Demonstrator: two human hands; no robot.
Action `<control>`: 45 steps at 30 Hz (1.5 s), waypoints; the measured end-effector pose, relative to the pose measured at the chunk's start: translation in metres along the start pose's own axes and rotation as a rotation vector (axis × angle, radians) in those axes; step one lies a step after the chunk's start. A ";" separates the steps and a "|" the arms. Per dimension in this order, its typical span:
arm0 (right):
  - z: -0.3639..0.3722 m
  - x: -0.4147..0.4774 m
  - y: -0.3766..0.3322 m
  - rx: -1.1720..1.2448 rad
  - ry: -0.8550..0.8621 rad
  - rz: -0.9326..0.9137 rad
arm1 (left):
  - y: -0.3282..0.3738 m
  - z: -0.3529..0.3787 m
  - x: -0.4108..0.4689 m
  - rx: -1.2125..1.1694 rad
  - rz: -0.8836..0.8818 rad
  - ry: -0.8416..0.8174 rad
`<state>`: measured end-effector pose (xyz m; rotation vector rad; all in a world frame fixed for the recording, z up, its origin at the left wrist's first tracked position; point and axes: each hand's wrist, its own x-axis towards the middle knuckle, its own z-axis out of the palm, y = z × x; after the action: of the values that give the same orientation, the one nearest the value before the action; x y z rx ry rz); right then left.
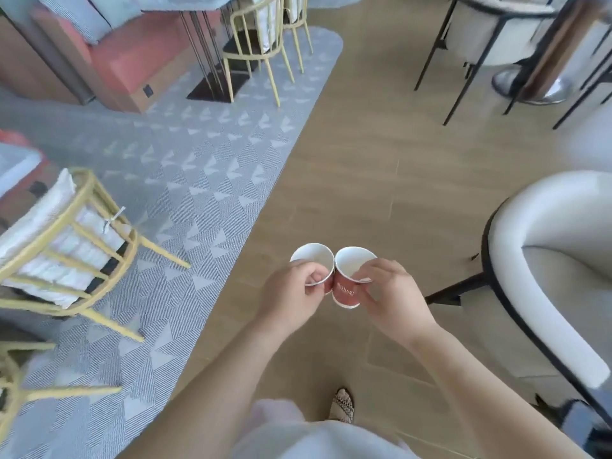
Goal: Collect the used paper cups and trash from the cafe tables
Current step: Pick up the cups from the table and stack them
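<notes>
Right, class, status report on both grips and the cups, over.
Left grip holds left cup. Right grip holds right cup. Cups touching. White chair close right.

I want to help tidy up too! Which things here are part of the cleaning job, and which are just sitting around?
Part of the job:
- left paper cup, gripped by the left hand
- right paper cup, pinched by the right hand

Just sitting around:
- yellow chair
- white armchair
- grey rug
- pink sofa

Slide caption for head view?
Left hand grips the left paper cup, right hand pinches the right paper cup, over wooden floor.
</notes>
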<state>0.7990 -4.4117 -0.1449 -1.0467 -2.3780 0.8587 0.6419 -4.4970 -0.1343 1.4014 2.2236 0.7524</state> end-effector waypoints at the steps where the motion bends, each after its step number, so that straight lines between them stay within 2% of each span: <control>1: -0.003 0.013 0.006 -0.011 0.008 0.012 | 0.001 0.001 0.016 -0.017 0.005 -0.008; 7: -0.002 0.103 0.035 -0.074 0.033 0.060 | -0.009 0.004 0.119 -0.071 0.052 -0.032; 12: 0.008 0.217 0.052 -0.099 0.028 0.033 | -0.032 -0.004 0.226 -0.089 0.045 -0.027; 19: 0.008 0.376 0.053 -0.107 0.023 -0.001 | -0.059 -0.050 0.381 -0.041 0.094 -0.037; 23: 0.016 0.469 0.054 -0.092 0.015 -0.022 | -0.078 -0.077 0.468 -0.063 0.114 0.012; 30: 0.037 0.590 0.067 -0.067 -0.009 -0.011 | -0.105 -0.102 0.584 -0.068 0.098 0.044; 37: 0.033 0.739 0.123 -0.049 -0.011 -0.001 | -0.108 -0.100 0.742 -0.030 0.086 0.043; 42: 0.008 0.857 0.165 -0.050 -0.013 0.015 | -0.088 -0.101 0.872 -0.016 0.095 0.001; 45: -0.009 0.917 0.180 -0.048 -0.012 0.010 | -0.077 -0.109 0.938 -0.004 0.116 0.038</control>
<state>0.3115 -3.6147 -0.1574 -1.0755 -2.4162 0.8170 0.1360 -3.6958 -0.1474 1.5370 2.1830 0.8275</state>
